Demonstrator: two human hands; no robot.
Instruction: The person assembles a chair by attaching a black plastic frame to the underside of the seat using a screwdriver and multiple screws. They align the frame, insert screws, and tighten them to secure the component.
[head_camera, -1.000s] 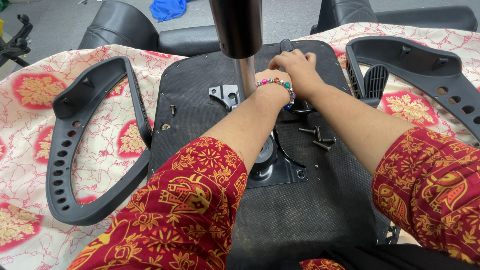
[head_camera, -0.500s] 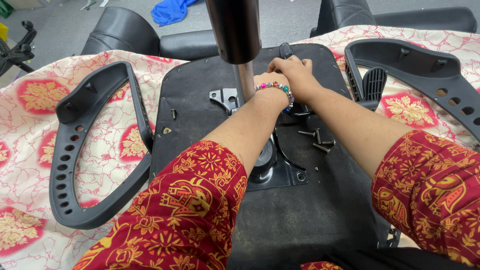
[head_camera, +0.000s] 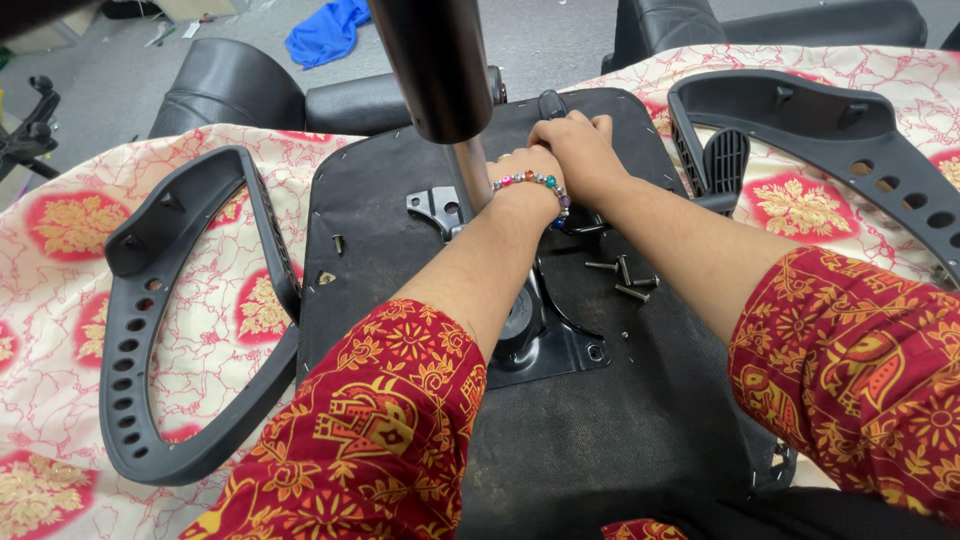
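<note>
Both hands, left hand (head_camera: 525, 172) and right hand (head_camera: 575, 150) (grips hidden), on upright gas cylinder (head_camera: 437, 70), axis vertical.

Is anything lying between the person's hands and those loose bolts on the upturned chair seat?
Nothing visible does. The bolts lie on bare black seat underside, just beside the right hand; the left hand is close too.

No packages, labels, signs or screens are visible in this view; no printed surface of any kind can be made out.
</note>
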